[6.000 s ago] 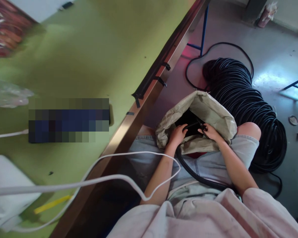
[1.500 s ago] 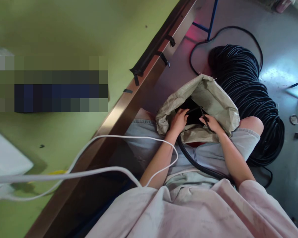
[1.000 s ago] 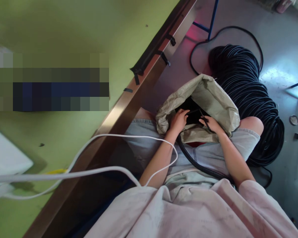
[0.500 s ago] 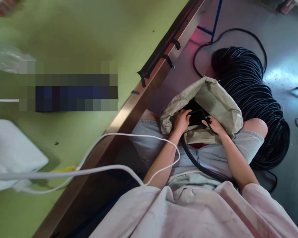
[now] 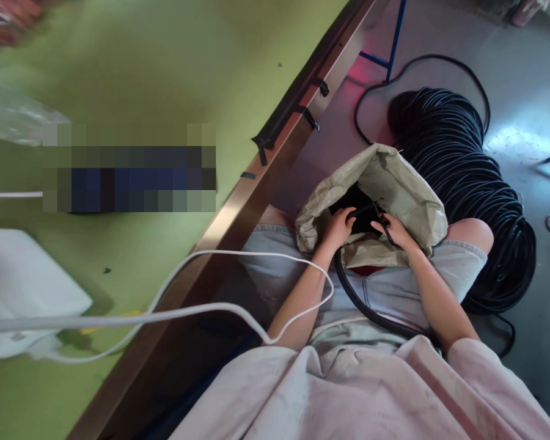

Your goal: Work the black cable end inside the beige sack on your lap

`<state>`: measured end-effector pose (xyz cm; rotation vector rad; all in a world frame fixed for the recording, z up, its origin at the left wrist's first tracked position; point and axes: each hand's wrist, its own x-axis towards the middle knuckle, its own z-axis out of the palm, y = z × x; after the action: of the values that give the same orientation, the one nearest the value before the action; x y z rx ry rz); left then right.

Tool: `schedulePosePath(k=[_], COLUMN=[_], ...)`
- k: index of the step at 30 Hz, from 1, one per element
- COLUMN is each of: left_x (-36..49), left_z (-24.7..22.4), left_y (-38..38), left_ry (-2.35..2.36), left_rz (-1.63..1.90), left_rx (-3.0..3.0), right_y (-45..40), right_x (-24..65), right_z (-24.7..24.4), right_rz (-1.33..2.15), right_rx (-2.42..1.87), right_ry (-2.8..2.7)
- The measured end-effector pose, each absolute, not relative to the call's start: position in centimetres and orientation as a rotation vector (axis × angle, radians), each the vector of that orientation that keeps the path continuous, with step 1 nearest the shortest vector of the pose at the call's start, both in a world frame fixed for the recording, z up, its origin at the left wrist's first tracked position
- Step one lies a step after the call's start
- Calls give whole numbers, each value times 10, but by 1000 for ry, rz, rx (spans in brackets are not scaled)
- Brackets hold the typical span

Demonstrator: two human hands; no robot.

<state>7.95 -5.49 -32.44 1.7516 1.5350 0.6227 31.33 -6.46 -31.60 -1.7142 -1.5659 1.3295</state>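
Note:
A black tube (image 5: 355, 297) curves from my waist up over my lap to the mouth of a beige woven sack (image 5: 412, 183). My left hand (image 5: 340, 227) is closed round this tube near its end, which points right over the sack's dark inside. In my right hand (image 5: 394, 230) are dark scissors (image 5: 385, 227), their blades at or close to the tube's end. Whether the blades touch the tube, I cannot tell. The sack stands open between my legs, with black content inside that is too dark to make out.
A big coil of black tubing (image 5: 467, 165) lies on the floor at the right. To the left runs the metal edge of a green table (image 5: 174, 73), bearing a white power adapter (image 5: 27, 284) and a clear plastic bottle (image 5: 18, 113). A white cable (image 5: 211, 308) hangs across my left arm.
More of the tube's end shows to the right of my left hand, nearer the scissors. My right hand has shifted only slightly. The view has tilted a little.

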Motion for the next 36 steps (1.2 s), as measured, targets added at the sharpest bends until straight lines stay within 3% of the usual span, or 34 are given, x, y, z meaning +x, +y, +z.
schedulePosePath(k=[11, 24, 36], left_x=[80, 81, 79], left_z=[-320, -316, -309], left_y=[-55, -55, -54], left_ry=[1447, 1490, 1566], left_rz=[619, 565, 433], left_rx=[1749, 1761, 1788], right_y=[-65, -65, -66], right_x=[314, 315, 312], right_z=[-313, -317, -301], right_rz=[1454, 1228, 1431], right_rx=[-1713, -1774, -1874], right_ry=[-1586, -1698, -1620])
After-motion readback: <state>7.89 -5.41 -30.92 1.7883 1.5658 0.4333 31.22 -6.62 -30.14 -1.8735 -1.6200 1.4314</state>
